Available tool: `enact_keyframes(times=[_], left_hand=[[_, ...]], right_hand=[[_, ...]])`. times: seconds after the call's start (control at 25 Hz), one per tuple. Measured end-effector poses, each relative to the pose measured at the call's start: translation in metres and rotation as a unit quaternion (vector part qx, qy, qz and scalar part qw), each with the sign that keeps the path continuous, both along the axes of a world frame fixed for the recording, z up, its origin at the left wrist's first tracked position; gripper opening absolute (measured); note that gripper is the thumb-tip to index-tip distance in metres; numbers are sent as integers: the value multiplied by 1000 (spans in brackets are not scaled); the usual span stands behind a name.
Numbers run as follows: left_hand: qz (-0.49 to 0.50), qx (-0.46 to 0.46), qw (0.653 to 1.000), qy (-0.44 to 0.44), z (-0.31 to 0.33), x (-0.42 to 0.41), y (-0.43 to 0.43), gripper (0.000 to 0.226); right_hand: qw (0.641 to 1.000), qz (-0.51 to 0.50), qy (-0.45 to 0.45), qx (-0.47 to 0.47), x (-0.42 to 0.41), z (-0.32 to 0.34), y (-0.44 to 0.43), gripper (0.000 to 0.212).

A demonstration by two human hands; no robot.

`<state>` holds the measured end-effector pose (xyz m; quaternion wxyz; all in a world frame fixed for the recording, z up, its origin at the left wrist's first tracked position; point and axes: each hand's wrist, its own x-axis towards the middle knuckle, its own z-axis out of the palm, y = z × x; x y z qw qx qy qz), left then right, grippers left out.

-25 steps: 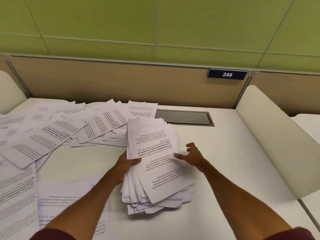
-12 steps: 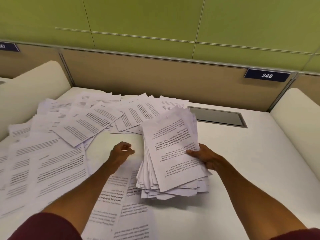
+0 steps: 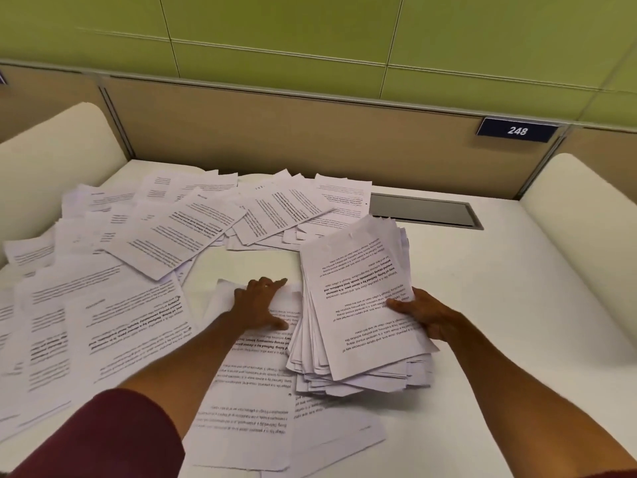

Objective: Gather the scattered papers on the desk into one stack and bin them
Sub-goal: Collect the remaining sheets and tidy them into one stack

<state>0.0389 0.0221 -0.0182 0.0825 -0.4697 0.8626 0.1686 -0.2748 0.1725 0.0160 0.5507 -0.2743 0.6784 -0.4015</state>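
Paper lies all over the white desk (image 3: 482,288), and the person is part-way through collecting it. The right hand (image 3: 422,313) grips the right edge of the ragged stack (image 3: 358,305), thumb pressed on the top page and fingers curled underneath, just as it did half a second ago; the stack sits right of centre, its near end resting over loose pages, its far end tipped up toward the metal hatch (image 3: 425,210) set in the desk. The left hand (image 3: 260,305) is what has changed. A second ago it held the stack's left edge; half a second ago it had let go and hovered, loosely curled, over bare desk to the left. Now it lies flat, fingers spread and open, pressing down on a loose sheet (image 3: 241,391) just beside the stack, gripping nothing. That sheet overlaps others running back toward the person's dark red sleeve (image 3: 103,439). The scattered papers (image 3: 179,232) cover the left half and the back of the desk, overlapping each other up to the cream side panel (image 3: 51,150). The view has also shifted since then, so the number plate (image 3: 517,130) reading 248 sits at far right. No bin is in view.
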Motion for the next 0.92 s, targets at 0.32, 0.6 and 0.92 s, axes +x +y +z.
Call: enact_keyframes(times=[0.32,0.6,0.92], left_hand=[[58,21,994,-87,2,-9,-2,109],[63,64,995,-31,7,-21,-10,99],[-90,71,992,47,103,-40,-59,17]], right_hand=[[999,-28,28,5,-25,0,40,29],[999,-28,26,-6,-43,0,31,36],[998,-34,51,-28,-86,4,5,40]])
